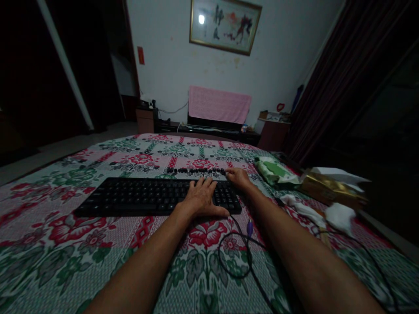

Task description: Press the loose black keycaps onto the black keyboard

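Observation:
A black keyboard (pixel 131 196) lies flat on a flowered cloth. My left hand (pixel 201 198) rests on its right half, palm down, with the fingers spread over the keys and the thumb stretched towards the near edge. Just beyond the keyboard's far edge runs a line of small black keycaps (pixel 196 170) on the cloth. At the right end of that line is my right hand (pixel 238 178), its fingers drawn together in a pinch at the last keycap (pixel 223 172). The small piece is partly hidden by the fingertips.
The keyboard's black cable (pixel 250 261) loops on the cloth near a purple plug (pixel 250 228). To the right lie a green and white packet (pixel 276 171), a gold tissue box (pixel 330 189) and crumpled white tissue (pixel 340 218). A pink towel (pixel 219 104) hangs over a screen behind.

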